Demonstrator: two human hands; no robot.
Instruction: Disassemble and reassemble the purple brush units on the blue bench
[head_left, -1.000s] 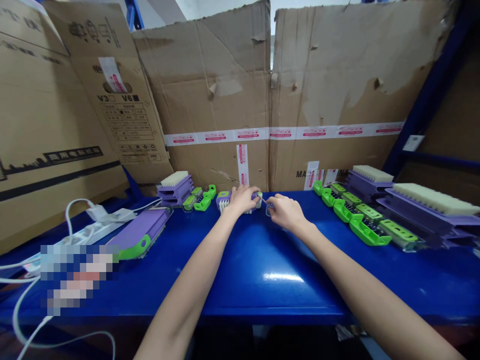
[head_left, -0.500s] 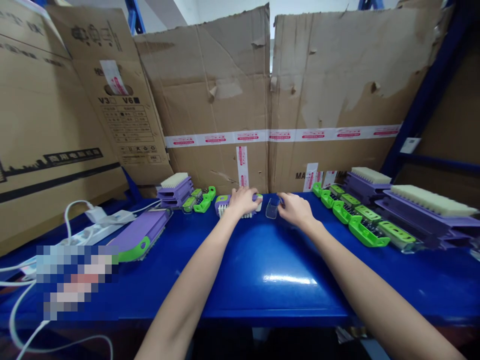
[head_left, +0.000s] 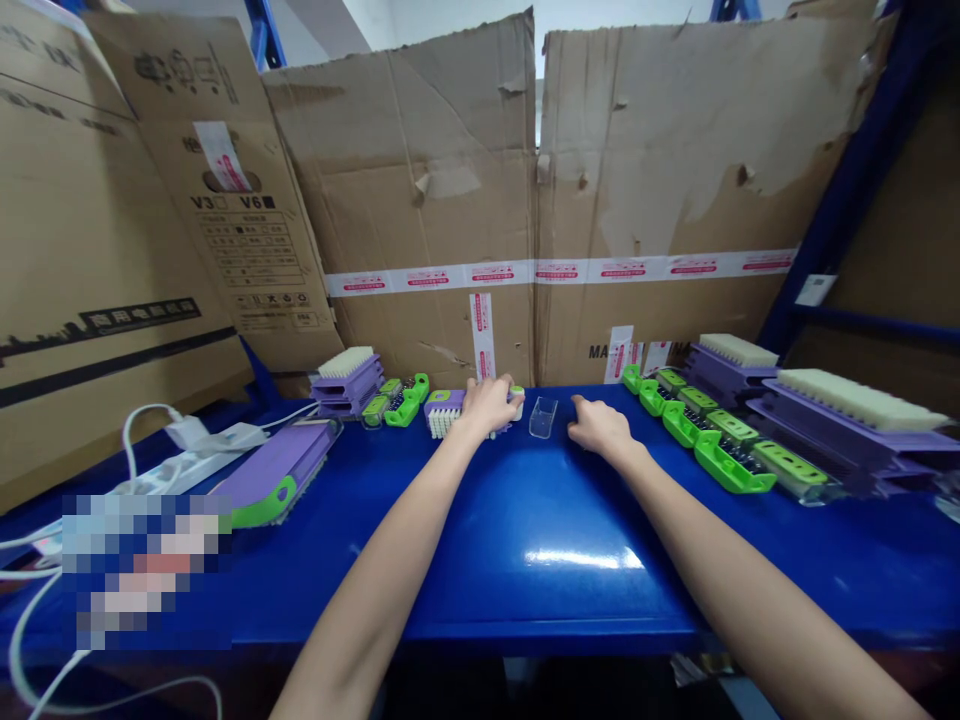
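Observation:
Near the back of the blue table, my left hand [head_left: 491, 402] is closed over a purple and green block [head_left: 444, 415] with rows of white pegs along its front. My hand hides its middle. A small clear plastic box [head_left: 542, 417] stands just right of that block, touched by neither hand. To the right of the box is my right hand [head_left: 600, 425], its thumb and index finger apart and the other fingers loosely curled. I see nothing in its grasp.
Green parts with dark blades [head_left: 731, 468] line the right, beside purple racks topped with cream peg pads [head_left: 862, 398]. A similar rack [head_left: 346, 385] stands back left. Left front lie a purple slicer-like body [head_left: 281, 465] and a white power strip [head_left: 217, 447]. Cardboard [head_left: 420, 200] walls the back.
My right hand has let go of the clear box and drawn slightly right of it. The box stays on the table. My left hand stays on the purple and green block.

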